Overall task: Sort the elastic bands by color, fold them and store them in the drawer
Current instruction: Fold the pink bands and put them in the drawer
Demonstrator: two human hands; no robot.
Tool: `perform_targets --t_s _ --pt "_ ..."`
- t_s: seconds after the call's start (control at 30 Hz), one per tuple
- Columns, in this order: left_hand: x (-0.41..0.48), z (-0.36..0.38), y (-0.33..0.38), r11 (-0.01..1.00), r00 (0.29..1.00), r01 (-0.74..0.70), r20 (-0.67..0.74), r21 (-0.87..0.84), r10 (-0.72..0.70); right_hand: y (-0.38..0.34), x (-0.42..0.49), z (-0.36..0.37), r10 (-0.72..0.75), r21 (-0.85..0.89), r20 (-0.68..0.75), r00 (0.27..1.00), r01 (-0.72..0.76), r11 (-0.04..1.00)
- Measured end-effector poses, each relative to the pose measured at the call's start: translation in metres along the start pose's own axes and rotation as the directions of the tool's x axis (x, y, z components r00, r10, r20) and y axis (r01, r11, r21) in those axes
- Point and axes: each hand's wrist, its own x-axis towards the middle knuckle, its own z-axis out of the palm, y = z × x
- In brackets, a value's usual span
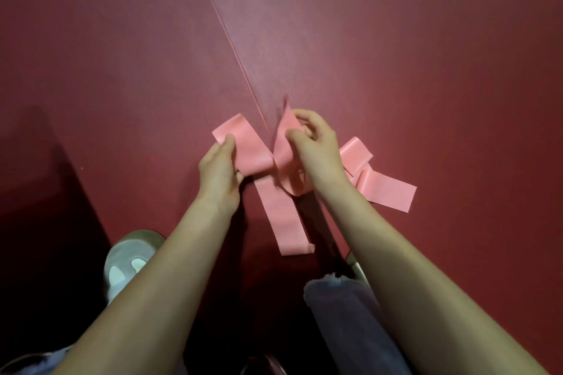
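Band (281, 216): pink, flat, lying tangled on the dark red mat (396, 55), between the two hands.
Long axis: one free strip runs toward the person, a little rightward; another end points right.
Left hand (219, 170): thumb and fingers pinched on the band's upper-left fold.
Right hand (313, 146): fingers closed on a loop lifted off the mat.
Shoe (131, 262): grey, lower left.
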Motion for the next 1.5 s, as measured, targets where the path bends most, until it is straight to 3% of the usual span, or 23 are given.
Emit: perform_targets --t_s 0.1,0.17,0.3,0.43,0.57,0.77,0.87,0.97,1.03,1.07,1.1,1.2,1.23,1.3,1.33,1.37,1.43,1.47,1.5 --pt "-0.001 0.001 -0.001 0.999 1.0 -0.017 0.017 0.046 0.016 -0.012 -0.005 0.004 -0.032 0.21 0.143 0.989 0.001 0.978" --pt "-0.001 0.003 0.0 0.998 0.999 0.006 0.04 0.068 -0.009 -0.014 -0.005 0.011 -0.01 0.228 0.248 0.969 -0.048 0.973" --pt "0.0 0.007 0.007 0.996 0.994 0.091 0.058 0.025 -0.092 0.007 -0.009 0.02 0.064 -0.039 0.286 0.956 -0.055 0.998" --pt "-0.002 0.009 0.009 0.999 0.994 0.053 0.096 -0.009 -0.052 0.024 -0.013 0.018 0.056 -0.178 0.244 0.968 -0.012 0.984" --pt "-0.008 0.014 0.01 0.999 0.991 -0.016 0.136 0.035 0.011 0.028 -0.012 0.014 0.042 -0.229 0.28 0.959 0.024 0.973" --pt "-0.006 0.016 0.013 0.965 0.979 -0.202 0.006 0.164 0.204 0.037 -0.015 -0.001 0.076 -0.166 0.254 0.964 -0.034 0.985" --pt "-0.004 0.017 0.022 0.945 0.956 -0.286 -0.012 0.161 0.292 0.039 -0.016 -0.01 0.114 -0.347 0.316 0.942 0.003 0.938" --pt "-0.008 0.02 0.028 0.921 0.937 -0.346 0.021 0.179 0.348 0.036 -0.016 -0.015 0.143 -0.567 0.393 0.908 0.117 0.815" --pt "-0.01 0.021 0.029 0.904 0.925 -0.378 0.046 0.201 0.377 0.029 -0.019 -0.013 0.221 -0.661 0.448 0.866 0.155 0.734" --pt "-0.01 0.021 0.029 0.898 0.922 -0.386 0.059 0.211 0.383 0.023 -0.021 -0.01 0.305 -0.665 0.472 0.827 0.107 0.739" --pt "-0.011 0.021 0.028 0.893 0.92 -0.391 0.071 0.221 0.385 0.017 -0.024 -0.008 0.412 -0.667 0.496 0.764 0.032 0.744" --pt "-0.012 0.023 0.027 0.887 0.919 -0.394 0.088 0.242 0.384 0.0 -0.025 -0.003 0.7 -0.735 0.546 0.46 -0.139 0.664" --pt "-0.013 0.024 0.027 0.888 0.921 -0.39 0.087 0.243 0.381 -0.002 -0.024 -0.004 0.74 -0.763 0.544 0.395 -0.134 0.632" --pt "-0.015 0.025 0.029 0.892 0.922 -0.387 0.097 0.234 0.374 -0.005 -0.02 -0.011 0.764 -0.797 0.535 0.36 -0.086 0.598" --pt "-0.016 0.026 0.029 0.896 0.923 -0.384 0.111 0.225 0.368 -0.004 -0.017 -0.016 0.766 -0.805 0.517 0.382 -0.087 0.586" --pt "-0.018 0.027 0.029 0.899 0.925 -0.378 0.126 0.219 0.358 0.0 -0.014 -0.023 0.749 -0.802 0.485 0.451 -0.112 0.586" --pt "-0.023 0.031 0.027 0.9 0.929 -0.366 0.144 0.235 0.341 0.009 -0.006 -0.041 0.541 -0.761 0.349 0.765 -0.106 0.64" --pt "-0.025 0.033 0.025 0.901 0.933 -0.356 0.147 0.248 0.329 0.014 -0.003 -0.05 0.33 -0.756 0.227 0.916 -0.047 0.652" --pt "-0.027 0.034 0.023 0.903 0.937 -0.344 0.15 0.257 0.314 0.017 -0.002 -0.059 0.123 -0.779 0.094 0.988 -0.004 0.627"
